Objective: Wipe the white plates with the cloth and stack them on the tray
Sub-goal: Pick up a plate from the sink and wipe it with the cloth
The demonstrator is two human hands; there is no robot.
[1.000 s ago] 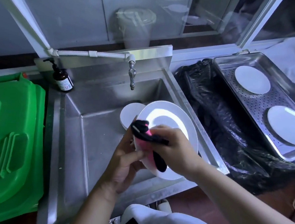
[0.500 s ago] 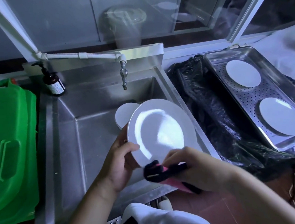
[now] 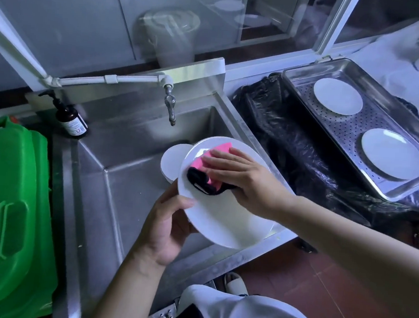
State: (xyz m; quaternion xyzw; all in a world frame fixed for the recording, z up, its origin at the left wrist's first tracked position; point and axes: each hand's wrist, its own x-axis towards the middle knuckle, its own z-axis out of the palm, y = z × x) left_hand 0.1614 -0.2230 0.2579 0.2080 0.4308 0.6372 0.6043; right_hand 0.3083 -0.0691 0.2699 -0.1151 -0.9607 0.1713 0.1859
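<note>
Plate (image 3: 226, 218) gripped by left hand (image 3: 165, 228); right hand (image 3: 242, 179) presses cloth (image 3: 210, 169) onto it.

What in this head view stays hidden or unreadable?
- Plate in the sink: mostly behind the held plate.
- Cloth: partly under the right hand; full shape unknown.
- Bottle label: too small to read.
- Tray plates: single or stacked, unclear.
- Green bin: cut off at left edge.

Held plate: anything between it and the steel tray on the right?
Nothing stands in the way. The held plate is over the sink's right edge; between it and the tray lies only low black plastic sheeting. Two plates already sit in the tray.
</note>
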